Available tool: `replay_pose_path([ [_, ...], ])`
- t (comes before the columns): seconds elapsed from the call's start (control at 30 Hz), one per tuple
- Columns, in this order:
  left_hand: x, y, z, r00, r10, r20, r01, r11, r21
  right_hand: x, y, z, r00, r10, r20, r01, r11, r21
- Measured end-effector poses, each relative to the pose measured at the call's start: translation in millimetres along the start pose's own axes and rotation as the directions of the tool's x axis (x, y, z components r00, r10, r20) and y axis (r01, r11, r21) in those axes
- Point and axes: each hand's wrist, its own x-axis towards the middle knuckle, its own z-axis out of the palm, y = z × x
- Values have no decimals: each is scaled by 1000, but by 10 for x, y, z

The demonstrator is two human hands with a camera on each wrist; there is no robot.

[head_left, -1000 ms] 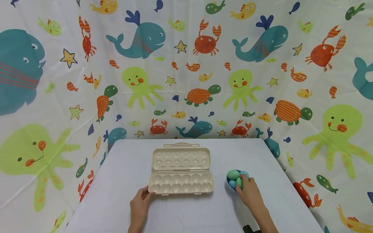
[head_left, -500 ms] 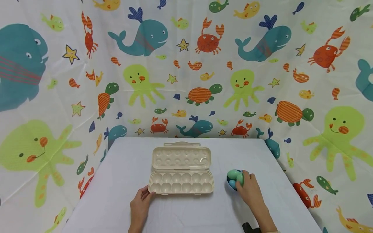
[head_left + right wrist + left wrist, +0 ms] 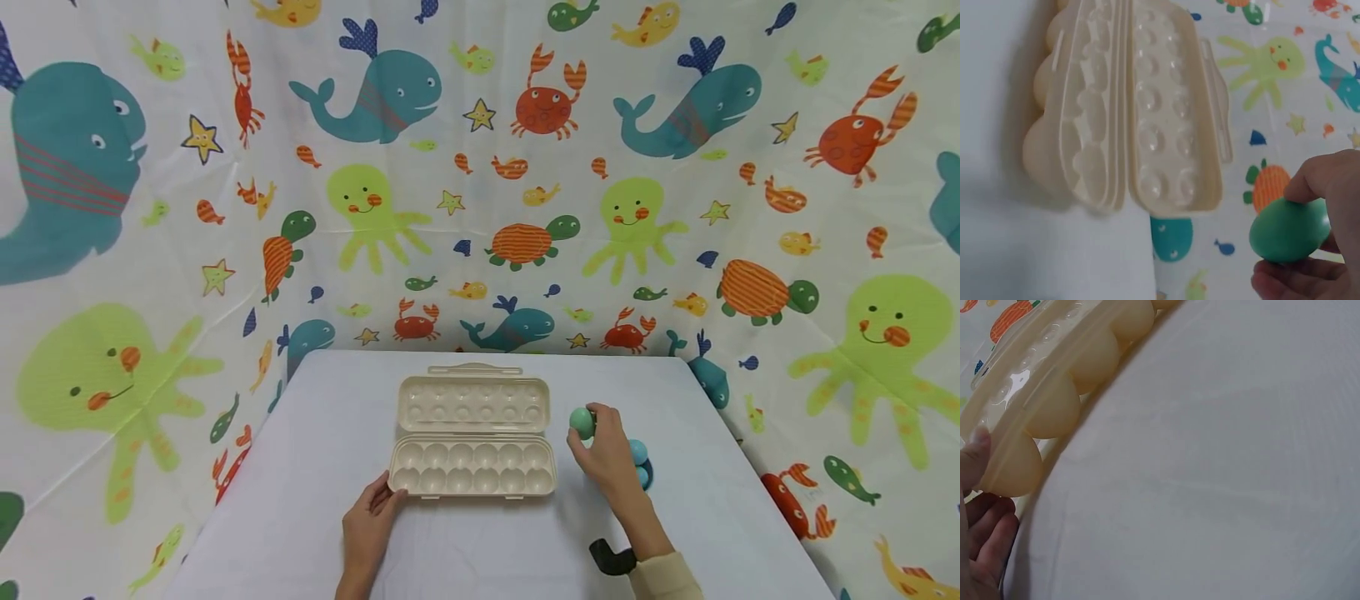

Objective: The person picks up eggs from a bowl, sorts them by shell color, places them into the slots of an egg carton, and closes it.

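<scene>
Right fingers pinch one green egg; left fingers pinch one carton; two blue eggs show in one bowl.

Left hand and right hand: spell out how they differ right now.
The left hand grips the carton at its near left corner, while the right hand pinches a green egg. The left hand touches the carton; the right hand is apart from it, off to its right. In the head view, a pale sleeve shows behind the right hand but none behind the left hand. Both are bare and hold something.
</scene>
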Motion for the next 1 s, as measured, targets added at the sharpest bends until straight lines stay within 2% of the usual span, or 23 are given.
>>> replay_pose_path([
  [0.13, 6, -21, 12, 1000, -3, 0, 3, 1000, -16, 83, -122, 161, 997, -71, -23, 72, 997, 41],
  [0.27, 7, -37, 17, 1000, 15, -7, -15, 999, -43, 192, -247, 327, 985, -165, -43, 168, 984, 62],
  [0.5, -12, -49, 14, 999, 34, -26, -36, 997, -65, 333, -532, 647, 943, -329, -42, 332, 933, 141],
  [0.6, -23, -34, 8, 999, 38, -26, -40, 997, -64, 352, -711, 787, 935, -356, -2, 350, 918, 185],
  [0.77, -43, -44, -18, 998, 51, -24, -53, 996, -74, 349, -1024, 1024, 925, -365, 106, 330, 910, 252],
  [1.0, -6, -77, 5, 1000, 7, -11, -8, 995, -96, 342, -1276, 1332, 893, -412, 181, 352, 890, 291],
])
